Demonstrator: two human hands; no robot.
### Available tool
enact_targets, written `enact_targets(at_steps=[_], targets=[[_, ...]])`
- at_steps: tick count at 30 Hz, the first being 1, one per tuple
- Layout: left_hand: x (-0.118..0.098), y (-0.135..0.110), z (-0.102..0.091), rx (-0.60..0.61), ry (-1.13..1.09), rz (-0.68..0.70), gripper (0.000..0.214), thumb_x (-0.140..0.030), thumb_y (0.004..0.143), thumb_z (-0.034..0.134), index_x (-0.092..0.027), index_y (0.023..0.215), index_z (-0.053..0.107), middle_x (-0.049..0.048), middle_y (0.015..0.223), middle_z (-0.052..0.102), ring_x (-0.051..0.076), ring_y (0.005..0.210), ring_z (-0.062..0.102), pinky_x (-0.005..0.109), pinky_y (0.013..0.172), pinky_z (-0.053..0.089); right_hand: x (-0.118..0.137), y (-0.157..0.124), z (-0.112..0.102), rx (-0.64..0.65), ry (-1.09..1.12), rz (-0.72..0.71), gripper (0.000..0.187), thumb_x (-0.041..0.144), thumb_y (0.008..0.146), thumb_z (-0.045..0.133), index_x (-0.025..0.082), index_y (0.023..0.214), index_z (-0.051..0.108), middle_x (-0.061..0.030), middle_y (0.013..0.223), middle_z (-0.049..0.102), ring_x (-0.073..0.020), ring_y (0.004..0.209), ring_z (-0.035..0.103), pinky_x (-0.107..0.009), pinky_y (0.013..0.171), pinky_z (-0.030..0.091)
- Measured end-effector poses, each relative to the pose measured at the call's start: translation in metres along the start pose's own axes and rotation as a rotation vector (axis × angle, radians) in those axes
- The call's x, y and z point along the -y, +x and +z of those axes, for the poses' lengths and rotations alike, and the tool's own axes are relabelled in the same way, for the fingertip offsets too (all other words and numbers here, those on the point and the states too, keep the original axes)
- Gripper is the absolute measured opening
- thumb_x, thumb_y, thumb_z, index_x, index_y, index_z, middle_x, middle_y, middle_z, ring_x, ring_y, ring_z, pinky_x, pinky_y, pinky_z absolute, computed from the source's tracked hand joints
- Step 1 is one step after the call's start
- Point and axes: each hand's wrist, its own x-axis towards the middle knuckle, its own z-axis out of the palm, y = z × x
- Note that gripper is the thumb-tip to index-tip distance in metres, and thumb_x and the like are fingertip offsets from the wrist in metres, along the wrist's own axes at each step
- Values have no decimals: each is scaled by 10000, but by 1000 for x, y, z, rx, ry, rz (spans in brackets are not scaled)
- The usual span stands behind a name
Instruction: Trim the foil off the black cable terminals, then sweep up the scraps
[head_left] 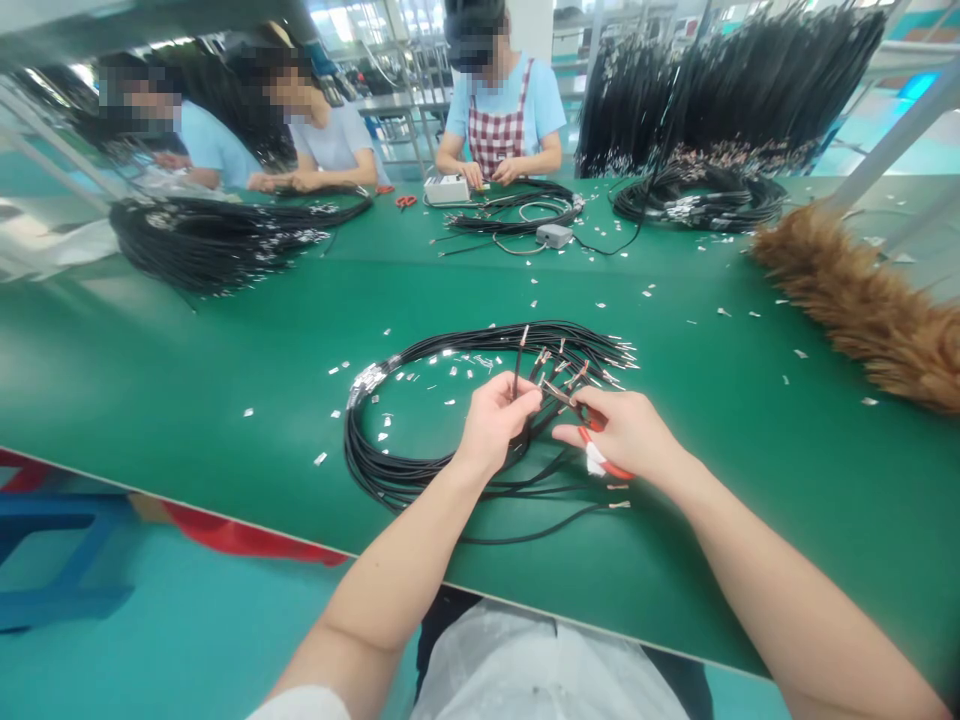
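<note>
Pinching a slim black cable [517, 368], metal tip upward, between thumb and forefinger of the left hand [487, 420]. Gripping red-handled scissors [598, 462] in the right hand [637, 430], with thumb extended away from curled fingers and blades close to the left fingertips; cannot tell how far parted. Working over a looped bundle of black cables [360, 440], among white scraps [321, 459], closer to the near edge of the green table [247, 340] than to its far edge.

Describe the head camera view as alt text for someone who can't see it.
The left hand holds a black cable, the right hand red-handled scissors close by. A looped cable bundle lies by them on a green table; three people are at its far side.
</note>
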Motion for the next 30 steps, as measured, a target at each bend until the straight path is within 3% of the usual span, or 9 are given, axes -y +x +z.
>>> enact_targets(at_steps=[11,17,22,26,30], targets=[[6,0,0,-15,76,45,198,-275,619,678,-144,645,532,-60,525,475,12,395,290,177,397,224,3,0,0,-3,22,18,380,580,725,536,202,729,579,17,549,527,-100,478,404,-212,487,247],[4,-2,1,4,66,17,187,-285,640,661,-153,655,529,-67,525,456,11,379,266,184,380,183,4,0,1,0,152,10,365,558,725,545,199,734,602,22,524,497,-101,486,391,-208,493,274],[3,-2,1,-48,89,2,211,-288,600,687,-154,655,533,-57,535,491,11,384,292,184,380,196,8,-1,-2,-37,75,34,341,548,712,568,209,722,607,14,529,523,-108,471,401,-217,486,274],[-4,-2,0,-59,-17,9,211,-288,621,674,-152,670,520,-51,542,496,-4,353,255,180,356,138,-1,-3,1,-45,76,61,347,552,697,584,205,707,596,24,488,489,-107,455,381,-219,478,293],[-7,-2,-1,31,-95,-62,216,-290,650,663,-144,667,505,-50,547,483,-14,340,229,170,343,93,-9,-7,3,-237,194,-19,227,415,747,586,191,770,568,16,561,521,-106,493,412,-222,504,364]])
